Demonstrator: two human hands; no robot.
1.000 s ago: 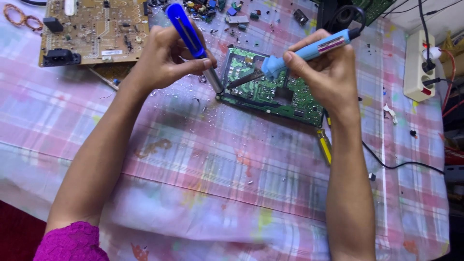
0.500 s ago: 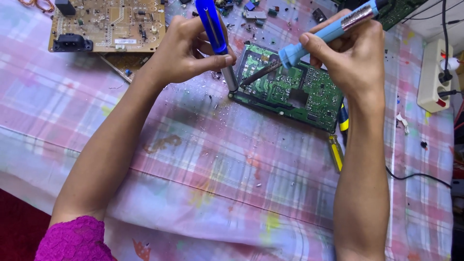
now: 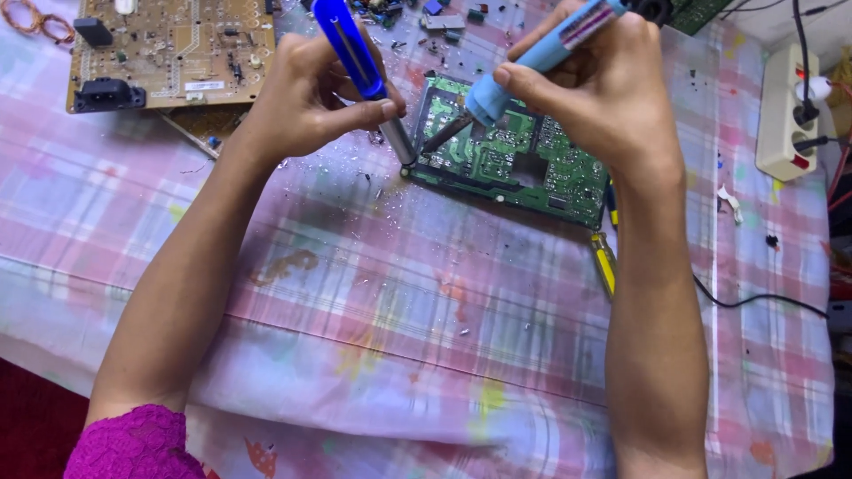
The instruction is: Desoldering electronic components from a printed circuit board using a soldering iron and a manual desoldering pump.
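A green circuit board (image 3: 524, 164) lies on the plaid tablecloth (image 3: 373, 302). My left hand (image 3: 311, 93) grips a dark blue desoldering pump (image 3: 351, 49), its metal tip at the board's near left corner. My right hand (image 3: 603, 84) holds a light blue soldering iron (image 3: 532, 62); its dark tip points left and down onto the same corner, close to the pump's tip. Small solder specks are scattered on the cloth beside that corner.
A brown circuit board (image 3: 169, 49) lies at the far left, with copper wire coils (image 3: 35, 19) beyond it. A white power strip (image 3: 785, 115) sits at the right edge, a black cable (image 3: 754, 297) trailing from it. A yellow-handled tool (image 3: 605, 262) lies under my right forearm. Loose components litter the far side.
The view has shifted slightly, so the boards and hands sit a little lower and to the right in the picture. Both tools keep their tips at the green board's left corner.
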